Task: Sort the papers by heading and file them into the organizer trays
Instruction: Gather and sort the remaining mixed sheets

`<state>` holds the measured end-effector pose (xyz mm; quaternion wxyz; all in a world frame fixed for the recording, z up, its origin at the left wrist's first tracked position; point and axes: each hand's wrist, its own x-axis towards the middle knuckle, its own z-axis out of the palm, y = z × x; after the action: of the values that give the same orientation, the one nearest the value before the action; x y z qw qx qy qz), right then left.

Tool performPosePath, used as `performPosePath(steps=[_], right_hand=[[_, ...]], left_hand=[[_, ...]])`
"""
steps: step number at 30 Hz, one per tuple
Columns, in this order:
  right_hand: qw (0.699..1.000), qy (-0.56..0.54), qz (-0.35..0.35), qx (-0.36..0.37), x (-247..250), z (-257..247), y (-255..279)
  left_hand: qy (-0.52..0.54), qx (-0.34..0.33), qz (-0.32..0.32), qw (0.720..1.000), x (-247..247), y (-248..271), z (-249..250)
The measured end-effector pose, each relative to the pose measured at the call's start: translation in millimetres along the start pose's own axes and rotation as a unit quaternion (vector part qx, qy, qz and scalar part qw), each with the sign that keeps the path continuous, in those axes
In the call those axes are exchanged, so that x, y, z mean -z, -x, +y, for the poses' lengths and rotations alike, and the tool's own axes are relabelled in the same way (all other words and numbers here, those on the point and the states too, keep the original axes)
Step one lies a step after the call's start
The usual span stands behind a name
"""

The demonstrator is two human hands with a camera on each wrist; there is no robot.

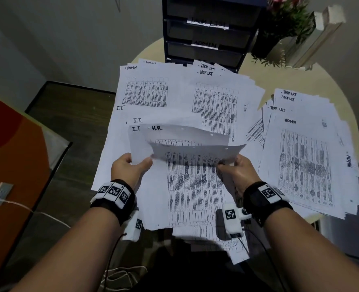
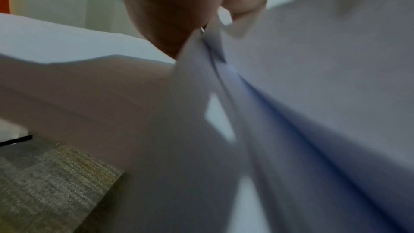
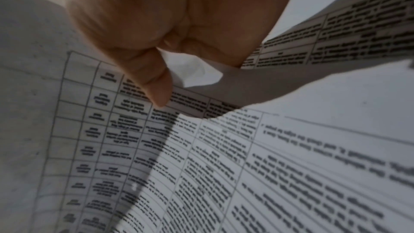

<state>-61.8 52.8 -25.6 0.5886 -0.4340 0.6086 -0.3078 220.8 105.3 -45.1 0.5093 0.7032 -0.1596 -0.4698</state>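
I hold a bundle of printed sheets (image 1: 193, 186) above the round table. My left hand (image 1: 130, 165) pinches its left edge, thumb on top. My right hand (image 1: 235, 167) pinches the right edge. The top sheet (image 1: 197, 153) curls forward and hides its heading; the sheet behind it (image 1: 174, 133) reads H.R. In the left wrist view my thumb (image 2: 170, 24) presses on white paper (image 2: 313, 95). In the right wrist view my thumb (image 3: 156, 84) lies on a printed table sheet (image 3: 201, 166). A dark organizer (image 1: 208, 32) with trays labelled TASK LIST and ADMIN stands at the back.
Loose papers headed ADMIN (image 1: 145, 91), TASK LIST (image 1: 214, 98) and I.T. (image 1: 136, 121) cover the table's middle. Another stack topped ADMIN (image 1: 305, 161) lies to the right. A potted plant (image 1: 284, 24) stands beside the organizer. Carpet floor (image 1: 69, 123) and an orange surface (image 1: 12, 154) lie left.
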Motion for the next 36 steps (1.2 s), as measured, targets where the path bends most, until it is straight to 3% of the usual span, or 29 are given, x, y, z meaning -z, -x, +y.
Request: performPosePath(steps=[9,13,18,24,28,36], right_hand=[[0.999,0.031,-0.004,-0.008,-9.3,3.7,4.0],[0.998,0.042,-0.034,0.018,-20.3,-12.1,18.6],[0.999,-0.037,-0.003,0.032,-9.4,-22.3,30.6],[0.995,0.018,0.093,0.004,34.0,10.2,13.4],[0.990,0.037,0.130,-0.036,45.7,16.8,19.0],[0.977,0.120,0.174,-0.023,43.2,28.3,35.2]], left_hand=[[-0.081,-0.020,-0.001,0.997,3.5,-2.9,-8.5],[-0.141,-0.029,0.032,0.989,1.9,-4.9,-9.7],[-0.142,0.025,0.035,0.989,-3.4,1.5,1.2],[-0.248,-0.061,-0.019,0.967,0.6,8.1,-1.8],[-0.250,-0.122,0.017,0.960,-5.3,17.5,16.8],[-0.239,-0.268,0.108,0.927,6.7,22.5,79.0]])
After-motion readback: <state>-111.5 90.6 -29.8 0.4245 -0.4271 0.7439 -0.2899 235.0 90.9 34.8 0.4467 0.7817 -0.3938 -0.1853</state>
